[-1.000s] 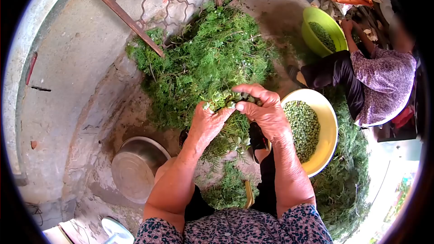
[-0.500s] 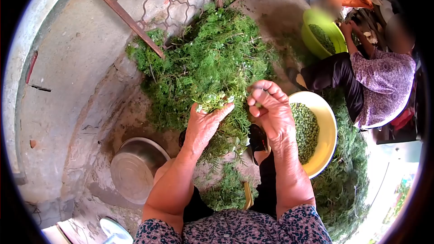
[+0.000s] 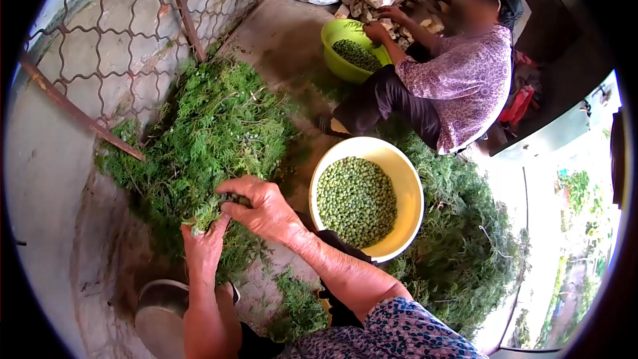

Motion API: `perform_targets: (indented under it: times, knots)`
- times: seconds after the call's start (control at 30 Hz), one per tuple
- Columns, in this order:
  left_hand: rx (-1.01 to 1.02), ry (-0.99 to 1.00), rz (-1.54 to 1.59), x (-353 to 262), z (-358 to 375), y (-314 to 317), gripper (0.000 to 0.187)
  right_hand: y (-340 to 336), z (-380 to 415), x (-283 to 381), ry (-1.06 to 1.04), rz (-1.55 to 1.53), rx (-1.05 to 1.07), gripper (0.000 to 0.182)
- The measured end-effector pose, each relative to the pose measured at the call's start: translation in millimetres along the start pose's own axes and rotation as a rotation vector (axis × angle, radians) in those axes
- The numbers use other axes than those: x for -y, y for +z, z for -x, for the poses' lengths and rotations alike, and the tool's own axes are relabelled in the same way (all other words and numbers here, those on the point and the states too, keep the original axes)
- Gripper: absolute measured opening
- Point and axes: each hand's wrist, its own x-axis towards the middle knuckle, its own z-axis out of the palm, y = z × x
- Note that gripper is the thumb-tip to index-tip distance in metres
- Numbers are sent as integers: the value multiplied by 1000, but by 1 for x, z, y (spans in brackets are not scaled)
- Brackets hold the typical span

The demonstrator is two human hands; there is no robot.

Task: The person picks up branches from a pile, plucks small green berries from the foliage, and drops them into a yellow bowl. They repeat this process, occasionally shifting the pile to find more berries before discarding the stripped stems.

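Bare concrete ground (image 3: 46, 159) runs up to a honeycomb wire fence (image 3: 126, 20), and a big heap of feathery green cut branches (image 3: 206, 126) lies against it. From where I watch, my left hand (image 3: 205, 242) comes up from below, fingers closed around a small leafy green sprig (image 3: 209, 209) whose long axis runs roughly up and away from me toward the heap. My right hand (image 3: 266, 209) reaches across from the right, its fingertips (image 3: 229, 199) pinched shut at the sprig's top, touching the left hand, so both hands meet on the same bunch. Just beside the right wrist, to its right, sits the round yellow plastic bowl (image 3: 405, 179), filled with small green seed pods (image 3: 355, 199); the right hand is plainly the nearer one to it (the left is cut off from it by the right forearm). Below the left forearm lies an upturned metal basin (image 3: 159, 312). Further back, another person in a purple patterned top (image 3: 458, 80) works over a lime-green bowl (image 3: 332, 46).
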Motion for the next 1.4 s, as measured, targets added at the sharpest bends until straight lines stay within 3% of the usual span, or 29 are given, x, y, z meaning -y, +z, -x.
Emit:
perform_targets:
  times: [0.17, 0.23, 0.3, 0.37, 0.43, 0.6, 0.7, 0.77, 0.83, 0.9, 1.0, 1.2, 1.23, 1.27, 1.3, 1.33, 1.4]
  knots:
    - [-26, -102, -179, -15, 2, 1, 39, 5, -1, -5, -72, 24, 8, 28]
    - [-67, 172, 2, 1, -3, 2, 36, 5, 1, -4, -104, 7, -33, 28]
    - [-60, 106, 46, -1, -1, 1, 36, 3, 3, 4, 228, -138, 42, 25]
    - [-32, 119, 23, -8, 0, 0, 32, 3, 2, -2, 282, -316, 44, 21]
    - [17, 126, 65, -11, -1, -2, 28, 0, 1, -5, 520, -775, 47, 18]
    - [-42, 72, 129, -14, 1, 2, 25, -10, -3, -11, 405, -1067, 0, 13]
    - [61, 75, 93, -12, -3, 0, 26, -15, -3, -6, 366, -1045, 29, 14]
    - [24, 116, -1, -16, 1, 2, 28, -15, -4, -9, 386, -1005, 72, 16]
    - [-15, 160, -92, -14, 0, 1, 29, -11, -3, -3, 392, -624, 119, 16]
    - [86, 128, -181, -4, -3, -5, 31, -14, -4, 6, 385, -514, 134, 21]
    - [121, 150, -201, -5, -2, -7, 28, -16, -6, 4, 180, -234, 272, 27]
    - [170, 288, -260, 11, -9, -8, 26, -13, -8, -2, -18, 10, 262, 26]
    - [151, 302, -200, 14, -10, -8, 25, -13, -7, 0, -17, 9, 263, 26]
    - [150, 301, -200, 7, -9, -9, 25, -14, -7, 6, 117, -43, 250, 25]
    - [206, 192, -151, -6, -7, -11, 26, -14, -7, 11, 251, -94, 237, 24]
    - [260, 83, -100, -14, -6, -10, 28, -14, -6, 13, 251, -93, 238, 24]
    - [184, 158, -87, -18, -5, -5, 24, -14, -5, 14, 284, -46, 149, 23]
